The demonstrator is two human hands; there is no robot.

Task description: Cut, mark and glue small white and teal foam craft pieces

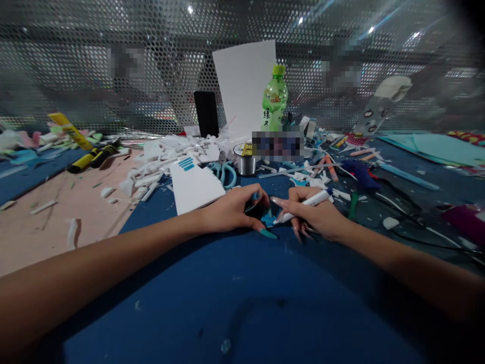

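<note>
My right hand (316,212) is closed around a white marker pen (315,199) with a dark blue end, slanting down to the left. The pen's lower tip meets a small blue piece (269,220) just above the blue table mat. My left hand (237,207), fingers curled and thumb low, grips that piece from the left; its exact shape is partly hidden by the fingers. Behind my left wrist lies a white foam board (197,188) with blue stripes near its top edge. Light blue scissors (227,174) rest beside the board.
A solder wire spool (247,164) and green drink bottle (275,98) stand behind my hands, near a black phone (206,114). White scraps (166,156) are heaped at left. Cables (405,207) run along the right; a clear water bottle (375,114) leans beyond.
</note>
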